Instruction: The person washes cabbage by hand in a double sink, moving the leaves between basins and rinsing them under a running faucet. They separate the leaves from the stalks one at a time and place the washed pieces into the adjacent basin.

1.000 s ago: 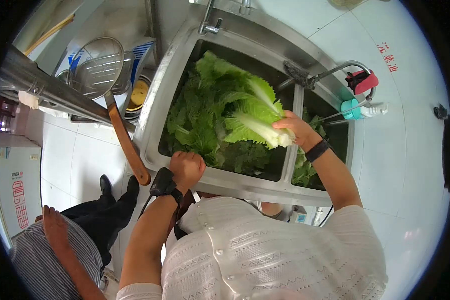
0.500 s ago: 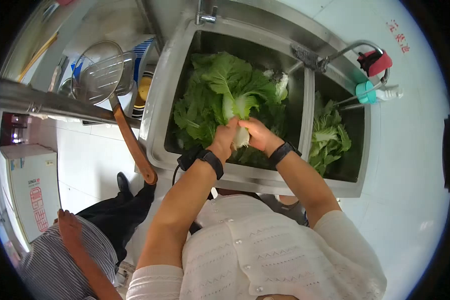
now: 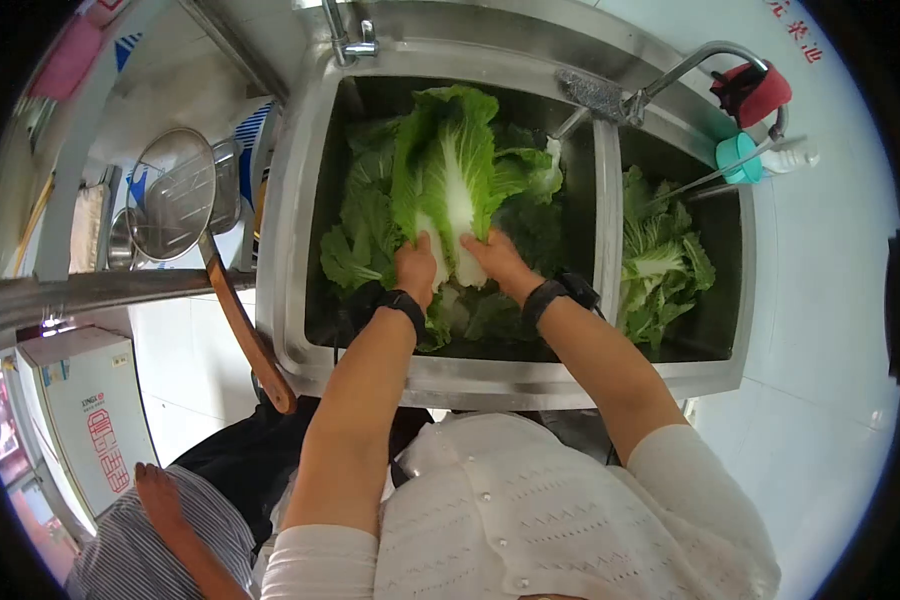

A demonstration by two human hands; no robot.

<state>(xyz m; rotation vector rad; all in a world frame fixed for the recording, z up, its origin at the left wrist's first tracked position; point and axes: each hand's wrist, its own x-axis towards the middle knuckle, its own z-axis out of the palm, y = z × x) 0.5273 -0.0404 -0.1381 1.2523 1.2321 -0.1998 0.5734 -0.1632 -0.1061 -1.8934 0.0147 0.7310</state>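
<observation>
Over the large left sink basin (image 3: 315, 200), both hands hold Chinese cabbage leaves by their pale stem ends, the green tips pointing toward the back wall. My left hand (image 3: 417, 268) is closed round the narrower white stem on the left. My right hand (image 3: 500, 262) grips the base of a broad Chinese cabbage leaf (image 3: 458, 175) with a thick white rib. More loose leaves (image 3: 362, 220) lie in the basin below and around the hands. My fingertips are partly hidden behind the stems.
A smaller basin on the right holds more leafy greens (image 3: 660, 265). Behind are a tap (image 3: 348, 45) and a curved spout (image 3: 690, 75) with a red cloth (image 3: 755, 98). A wood-handled strainer (image 3: 175, 195) juts out at left. A person in a striped shirt (image 3: 185, 530) is close by.
My hands have moved a little apart, and the leaves between them now stand longer and more spread, with two white stems showing. The view has shifted slightly.
</observation>
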